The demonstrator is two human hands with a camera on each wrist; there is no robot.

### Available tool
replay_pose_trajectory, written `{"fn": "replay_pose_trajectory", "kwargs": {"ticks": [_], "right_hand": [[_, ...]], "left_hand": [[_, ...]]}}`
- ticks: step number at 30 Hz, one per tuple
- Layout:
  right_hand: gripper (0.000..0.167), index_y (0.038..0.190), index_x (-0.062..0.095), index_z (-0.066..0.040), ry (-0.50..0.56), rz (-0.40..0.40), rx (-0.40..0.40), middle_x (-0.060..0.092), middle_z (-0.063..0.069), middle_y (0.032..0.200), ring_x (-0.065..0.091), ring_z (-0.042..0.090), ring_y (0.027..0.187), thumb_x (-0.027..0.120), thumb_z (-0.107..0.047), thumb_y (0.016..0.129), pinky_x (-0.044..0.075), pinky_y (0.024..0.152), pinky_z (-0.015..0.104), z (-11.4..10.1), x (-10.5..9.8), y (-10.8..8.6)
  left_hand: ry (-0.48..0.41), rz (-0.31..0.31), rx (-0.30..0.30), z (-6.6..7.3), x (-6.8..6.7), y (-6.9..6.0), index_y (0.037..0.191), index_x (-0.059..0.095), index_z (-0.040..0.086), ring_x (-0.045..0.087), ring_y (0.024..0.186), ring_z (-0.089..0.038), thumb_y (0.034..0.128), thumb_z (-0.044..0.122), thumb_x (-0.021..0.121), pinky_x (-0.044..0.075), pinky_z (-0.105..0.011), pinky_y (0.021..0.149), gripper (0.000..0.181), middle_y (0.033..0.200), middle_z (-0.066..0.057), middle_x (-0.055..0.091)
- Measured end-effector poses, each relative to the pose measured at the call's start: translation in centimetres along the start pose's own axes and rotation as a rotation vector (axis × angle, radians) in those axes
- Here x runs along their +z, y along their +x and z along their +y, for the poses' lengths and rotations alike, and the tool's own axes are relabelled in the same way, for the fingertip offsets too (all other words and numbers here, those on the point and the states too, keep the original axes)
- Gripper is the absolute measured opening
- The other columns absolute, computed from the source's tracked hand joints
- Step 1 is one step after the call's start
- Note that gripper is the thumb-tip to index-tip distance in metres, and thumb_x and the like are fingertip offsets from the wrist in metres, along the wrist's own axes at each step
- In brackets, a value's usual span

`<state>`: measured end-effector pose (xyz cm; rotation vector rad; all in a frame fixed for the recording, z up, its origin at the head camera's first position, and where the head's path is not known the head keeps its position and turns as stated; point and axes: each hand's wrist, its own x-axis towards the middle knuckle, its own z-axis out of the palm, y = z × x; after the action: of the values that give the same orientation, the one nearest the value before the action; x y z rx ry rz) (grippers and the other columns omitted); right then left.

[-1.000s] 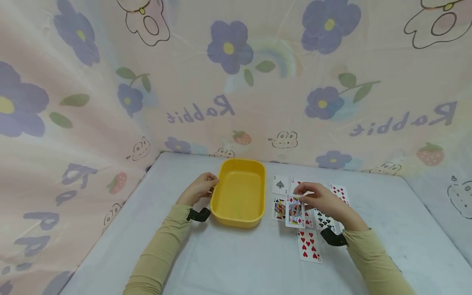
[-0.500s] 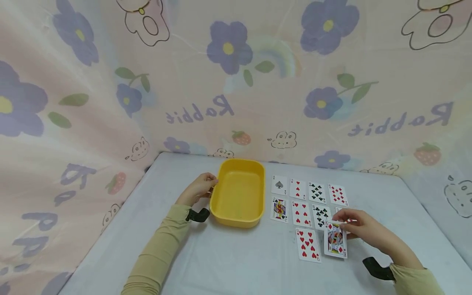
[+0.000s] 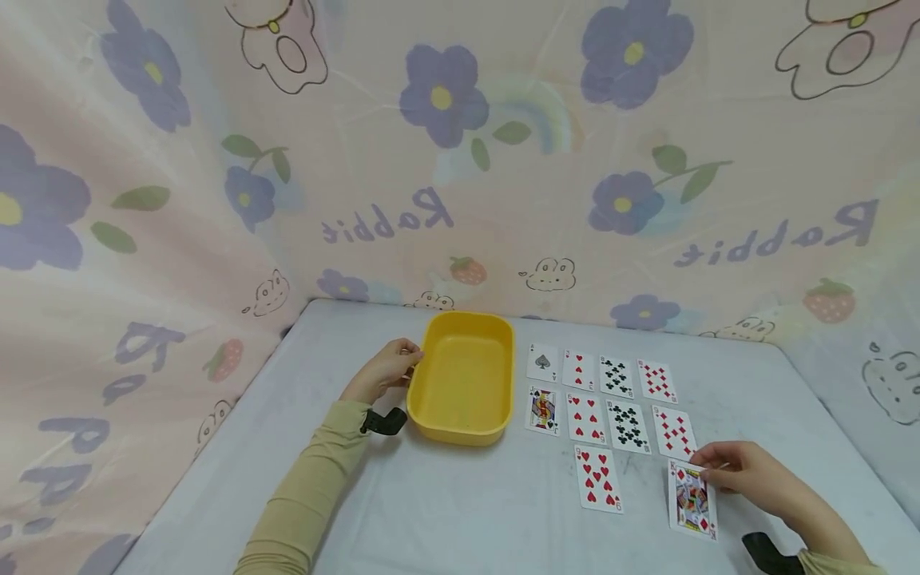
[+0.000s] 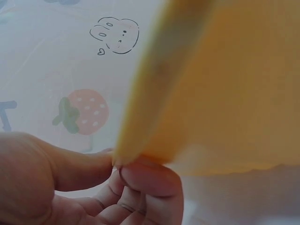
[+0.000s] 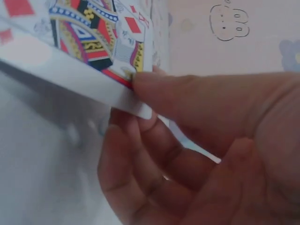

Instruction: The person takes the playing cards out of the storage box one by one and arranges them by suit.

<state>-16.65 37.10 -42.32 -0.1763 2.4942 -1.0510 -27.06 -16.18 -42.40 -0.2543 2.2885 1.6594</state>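
Note:
My left hand pinches the left rim of a yellow plastic tray; in the left wrist view, thumb and index finger close on the rim of the tray. Low on the right, my right hand holds a king of diamonds by its upper right edge, between thumb and fingers. The right wrist view shows this king of diamonds face up and tilted, with the thumb on its face. Just behind it lies a diamond card. A nine of hearts lies to its left.
Face-up cards lie in rows right of the tray: an ace of spades, a jack of spades, a six of hearts and several others. White cloth covers the table. A patterned curtain hangs behind and at the sides.
My right hand has carried the king of diamonds right and toward the front, from over the middle cards to below the right-hand column. My left hand stays on the tray rim.

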Motion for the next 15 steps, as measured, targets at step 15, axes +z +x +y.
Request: {"fn": "replay_pose_trajectory", "kwargs": {"ticks": [15], "right_hand": [[0.024, 0.103, 0.065, 0.01, -0.119, 0.124, -0.12, 0.067, 0.009, 0.09, 0.059, 0.007, 0.074, 0.069, -0.001, 0.082, 0.051, 0.063, 0.024, 1.2, 1.0, 0.9]], "left_hand": [[0.014, 0.014, -0.005, -0.1, 0.1, 0.0, 0.114, 0.05, 0.001, 0.058, 0.08, -0.023, 0.102, 0.019, 0.048, 0.051, -0.027, 0.06, 0.022, 0.102, -0.016, 0.057]]}}
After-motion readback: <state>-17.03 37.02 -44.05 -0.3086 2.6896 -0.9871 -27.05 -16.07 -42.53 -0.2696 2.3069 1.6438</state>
